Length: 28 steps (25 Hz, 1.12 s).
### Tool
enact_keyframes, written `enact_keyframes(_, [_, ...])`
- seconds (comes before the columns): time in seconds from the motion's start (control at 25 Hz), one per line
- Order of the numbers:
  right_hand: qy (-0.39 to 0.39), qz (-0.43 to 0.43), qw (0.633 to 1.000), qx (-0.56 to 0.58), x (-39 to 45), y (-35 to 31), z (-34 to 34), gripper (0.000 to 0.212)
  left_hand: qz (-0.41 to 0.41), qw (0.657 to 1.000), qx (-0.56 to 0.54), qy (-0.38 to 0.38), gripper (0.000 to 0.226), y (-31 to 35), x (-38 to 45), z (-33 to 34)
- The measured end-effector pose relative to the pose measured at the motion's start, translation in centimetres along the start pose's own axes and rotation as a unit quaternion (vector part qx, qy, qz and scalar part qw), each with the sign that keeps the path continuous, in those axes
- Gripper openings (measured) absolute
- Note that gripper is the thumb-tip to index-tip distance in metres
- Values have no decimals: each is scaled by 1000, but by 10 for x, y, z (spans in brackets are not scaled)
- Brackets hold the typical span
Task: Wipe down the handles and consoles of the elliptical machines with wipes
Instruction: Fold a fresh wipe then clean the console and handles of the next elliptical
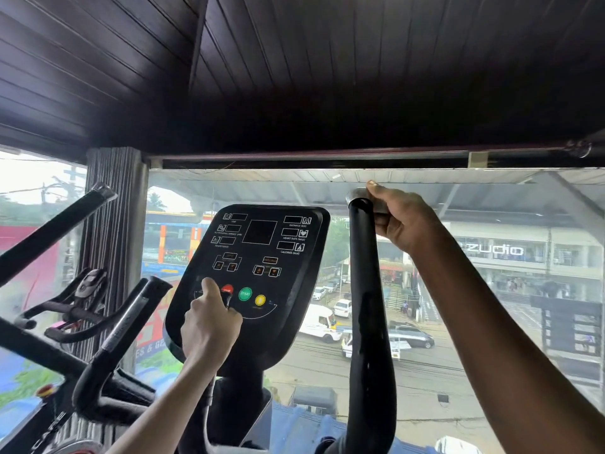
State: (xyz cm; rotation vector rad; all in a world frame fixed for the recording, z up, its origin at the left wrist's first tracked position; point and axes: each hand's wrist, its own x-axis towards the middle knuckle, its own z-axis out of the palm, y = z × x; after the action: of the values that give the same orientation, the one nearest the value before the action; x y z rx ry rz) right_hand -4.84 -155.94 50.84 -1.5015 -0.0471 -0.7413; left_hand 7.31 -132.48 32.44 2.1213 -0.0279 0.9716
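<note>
I see a wide window filling the view ahead, with a street of parked and passing cars below and a shopfront across it that reads "zudio". To my left a spin bike stands by a ribbed grey pillar, and two more black handlebars — the left handle and a shorter grip bar — cross the space between me and that bike. The elliptical's console sits straight ahead, black and tilted toward me, dark screen at its centre; I can read DISTANCE (km), HEART RATE (bpm), CALORIES (kcal) and RESISTANCE beside small windows, plus a red STOP button, a green START button and a yellow one. My left hand is on the console's lower left, fingers curled with the thumb up near the red button; whether it holds a wipe I cannot tell. The right handle rises just right of the console, a glossy black tube. My right hand is clamped over its top end — a greyish bit, perhaps a wipe, shows under the fingers.
</note>
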Motion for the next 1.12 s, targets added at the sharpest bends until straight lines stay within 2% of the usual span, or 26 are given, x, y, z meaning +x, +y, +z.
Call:
enact_keyframes(0.12, [0,50,993,106,-5,-1,1,22,-1,1000,-2,-3,28,0,-1,-1])
enact_keyframes(0.24, [59,27,996,68,-16,13,2,18,0,1000,-3,-1,28,1,-2,-2])
enact_keyframes(0.44, [81,23,996,36,-28,4,10,14,-2,1000,1,-2,28,4,-4,-5])
enact_keyframes(0.56, [127,-37,990,-46,-31,19,15,15,-11,1000,4,-9,28,6,-5,-8])
enact_keyframes(0.68, [143,-123,973,-130,-34,42,14,28,-18,1000,-1,-10,28,6,-5,-6])
enact_keyframes(0.8, [171,-139,963,-155,-37,30,19,19,-9,1000,-6,-11,27,6,-6,-7])
enact_keyframes(0.88, [187,-154,947,-213,-47,19,28,24,-8,1000,-7,-14,27,5,-6,-7])
enact_keyframes(1.04, [160,-252,884,-360,-78,28,26,35,-14,1000,0,-12,28,7,-7,-8])
enact_keyframes(1.12, [136,-250,888,-361,-84,34,20,43,-17,1000,-1,-12,27,8,-8,-7])
